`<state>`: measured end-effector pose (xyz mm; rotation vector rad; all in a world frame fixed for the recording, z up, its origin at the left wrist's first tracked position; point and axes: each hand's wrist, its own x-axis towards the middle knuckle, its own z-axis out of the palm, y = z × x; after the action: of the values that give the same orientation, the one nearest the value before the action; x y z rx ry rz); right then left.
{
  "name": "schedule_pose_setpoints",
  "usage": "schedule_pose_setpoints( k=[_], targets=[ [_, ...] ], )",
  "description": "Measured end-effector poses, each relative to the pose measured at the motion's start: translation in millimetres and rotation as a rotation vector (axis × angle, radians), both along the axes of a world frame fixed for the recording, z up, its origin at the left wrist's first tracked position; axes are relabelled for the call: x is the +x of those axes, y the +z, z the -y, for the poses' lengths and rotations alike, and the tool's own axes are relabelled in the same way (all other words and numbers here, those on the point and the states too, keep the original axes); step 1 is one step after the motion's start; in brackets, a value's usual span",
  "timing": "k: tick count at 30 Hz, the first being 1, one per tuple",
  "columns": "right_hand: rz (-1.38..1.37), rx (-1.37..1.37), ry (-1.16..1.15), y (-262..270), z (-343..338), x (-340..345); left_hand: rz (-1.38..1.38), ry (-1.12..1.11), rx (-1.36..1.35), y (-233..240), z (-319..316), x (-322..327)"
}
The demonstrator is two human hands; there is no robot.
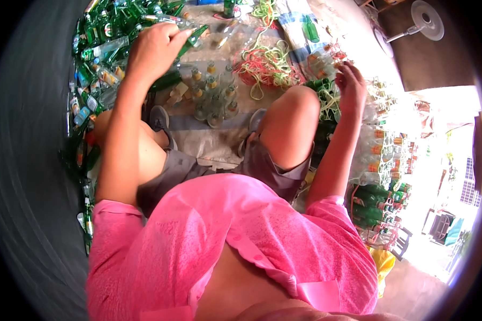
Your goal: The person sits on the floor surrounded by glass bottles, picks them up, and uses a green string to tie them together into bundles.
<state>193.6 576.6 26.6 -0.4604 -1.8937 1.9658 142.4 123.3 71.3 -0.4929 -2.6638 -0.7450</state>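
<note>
My left hand (158, 46) is raised at upper left, its fingers closed around a green glass bottle (190, 40) whose neck points up and right. At right, my right hand (350, 78) is raised with fingers loosely bent; nothing shows in it. Close behind it are clear bottles (320, 66) and red string. A cluster of upright clear glass bottles (215, 96) stands on the floor sheet between my feet. Beyond them lies a tangled heap of red and pale green plastic string (265, 66). One green bottle (310, 29) lies on a blue and white sheet.
A large pile of loose green and clear bottles (104, 32) fills the left side. Stacked bundles of tied bottles (379, 156) stand along the right, green ones (371, 204) lower down. A yellow bag (381, 267) and a standing fan (427, 19) are farther right.
</note>
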Motion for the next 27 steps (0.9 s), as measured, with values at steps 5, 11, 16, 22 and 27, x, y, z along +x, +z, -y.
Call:
schedule_pose_setpoints(
  k=[5, 11, 16, 22, 27],
  targets=[
    [0.260, -0.291, 0.287, -133.0, 7.2, -62.9, -0.028, -0.094, -0.072, -25.4, 29.2, -57.5],
    [0.815, -0.158, 0.617, -372.5, -31.7, -76.7, 0.226, -0.317, -0.009, -47.7, 29.1, -45.2],
    [0.877, 0.287, 0.353, -444.2, -26.4, -75.1, 0.377, -0.206, -0.031, -31.0, 8.3, -40.3],
    [0.648, 0.230, -0.074, -407.2, -25.9, -171.6, 0.440, -0.160, -0.029, -28.4, -1.8, -55.5],
    [0.728, 0.638, 0.072, -428.7, -67.0, -249.1, 0.467, -0.187, -0.009, -32.6, -14.6, -62.0]
  ],
)
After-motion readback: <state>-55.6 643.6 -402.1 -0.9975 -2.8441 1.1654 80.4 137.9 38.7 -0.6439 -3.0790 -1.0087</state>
